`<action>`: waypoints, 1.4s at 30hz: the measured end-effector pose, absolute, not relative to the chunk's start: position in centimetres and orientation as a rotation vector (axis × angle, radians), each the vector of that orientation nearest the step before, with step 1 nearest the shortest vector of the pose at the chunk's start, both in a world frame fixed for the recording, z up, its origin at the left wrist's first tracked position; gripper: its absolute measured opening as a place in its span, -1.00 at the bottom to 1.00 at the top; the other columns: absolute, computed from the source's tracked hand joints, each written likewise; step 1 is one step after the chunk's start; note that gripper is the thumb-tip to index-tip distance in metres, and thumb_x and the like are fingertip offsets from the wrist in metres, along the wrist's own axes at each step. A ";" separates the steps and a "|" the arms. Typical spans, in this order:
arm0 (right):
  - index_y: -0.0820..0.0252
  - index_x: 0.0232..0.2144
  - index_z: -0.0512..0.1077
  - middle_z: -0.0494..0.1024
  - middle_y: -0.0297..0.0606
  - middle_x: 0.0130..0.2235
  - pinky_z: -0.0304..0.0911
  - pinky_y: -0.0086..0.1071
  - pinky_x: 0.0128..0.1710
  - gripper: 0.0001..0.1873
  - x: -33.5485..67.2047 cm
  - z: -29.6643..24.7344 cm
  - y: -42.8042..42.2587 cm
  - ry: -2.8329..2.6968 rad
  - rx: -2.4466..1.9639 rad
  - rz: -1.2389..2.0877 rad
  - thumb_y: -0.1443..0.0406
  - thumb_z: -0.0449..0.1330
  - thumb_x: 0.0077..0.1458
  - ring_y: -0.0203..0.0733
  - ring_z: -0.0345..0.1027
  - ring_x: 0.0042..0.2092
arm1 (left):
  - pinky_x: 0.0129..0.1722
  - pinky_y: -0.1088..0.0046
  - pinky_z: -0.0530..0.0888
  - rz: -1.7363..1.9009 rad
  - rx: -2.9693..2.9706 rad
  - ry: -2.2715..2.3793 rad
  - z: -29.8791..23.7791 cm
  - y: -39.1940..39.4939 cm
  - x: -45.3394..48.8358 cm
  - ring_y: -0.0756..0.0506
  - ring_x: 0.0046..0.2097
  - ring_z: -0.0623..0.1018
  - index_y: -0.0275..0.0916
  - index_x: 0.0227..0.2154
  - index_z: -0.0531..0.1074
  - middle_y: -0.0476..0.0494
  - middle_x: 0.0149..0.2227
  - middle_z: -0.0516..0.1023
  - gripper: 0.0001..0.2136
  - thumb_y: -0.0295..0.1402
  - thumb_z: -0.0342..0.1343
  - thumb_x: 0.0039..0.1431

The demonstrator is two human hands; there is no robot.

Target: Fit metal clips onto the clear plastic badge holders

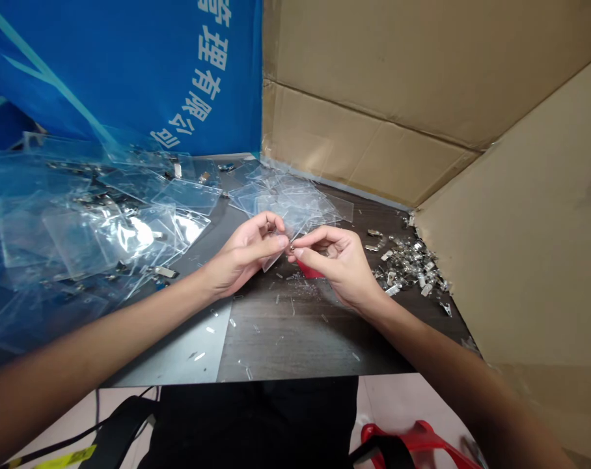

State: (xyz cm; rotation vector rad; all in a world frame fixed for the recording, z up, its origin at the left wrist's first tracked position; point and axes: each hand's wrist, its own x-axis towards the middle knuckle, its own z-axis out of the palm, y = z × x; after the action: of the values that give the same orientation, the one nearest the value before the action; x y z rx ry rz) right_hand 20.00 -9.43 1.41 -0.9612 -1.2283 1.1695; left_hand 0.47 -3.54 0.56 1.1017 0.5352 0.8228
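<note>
My left hand (247, 254) pinches a clear plastic badge sleeve (272, 259) between thumb and fingers over the middle of the dark table (295, 339). My right hand (335, 260) meets it fingertip to fingertip, closed in a pinch on a small metal clip (290, 248) at the sleeve's edge. A small red object (308, 270) lies on the table just under my right hand.
A loose stack of clear sleeves (295, 198) lies behind my hands. A large heap of sleeves with clips (90, 228) covers the left side. Metal clips (410, 264) are piled at the right by a cardboard wall (520, 215). A blue banner (129, 71) hangs at the back left.
</note>
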 end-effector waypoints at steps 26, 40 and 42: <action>0.09 -0.33 0.71 0.73 -0.26 -0.37 0.68 -0.17 -0.16 -0.84 19.6 1.9 -9.9 -1.197 -1.023 1.149 0.21 0.57 0.05 -0.11 0.70 -0.31 | -0.27 0.38 0.50 0.796 1.069 0.462 1.3 -3.7 0.4 -0.05 -0.28 0.49 -0.20 -0.16 0.47 -0.08 -0.25 0.46 -0.64 -0.31 0.53 0.10; 0.11 -0.40 0.66 0.69 -0.29 -0.41 0.57 -0.29 -0.29 -0.62 19.8 1.0 -9.2 -1.165 -1.049 1.222 0.03 0.67 -0.03 -0.20 0.59 -0.38 | -0.45 0.49 0.33 0.887 1.321 0.500 1.1 -3.2 0.3 0.00 -0.40 0.36 -0.18 -0.20 0.52 0.00 -0.35 0.41 -0.70 -0.20 0.51 0.21; 0.11 -0.41 0.66 0.67 -0.32 -0.44 0.54 -0.30 -0.29 -0.65 19.7 1.1 -9.2 -1.195 -1.034 1.194 0.02 0.63 0.05 -0.23 0.55 -0.40 | -0.48 0.49 0.32 0.883 1.329 0.501 1.1 -2.9 0.2 0.01 -0.42 0.36 -0.19 -0.23 0.55 0.00 -0.37 0.42 -0.73 -0.21 0.51 0.22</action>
State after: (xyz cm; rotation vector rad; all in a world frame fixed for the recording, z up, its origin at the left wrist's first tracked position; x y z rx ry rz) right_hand 19.73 -9.24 1.08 -1.0335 -1.1951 1.1936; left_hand 0.20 -2.94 1.06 1.3290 0.5005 0.8834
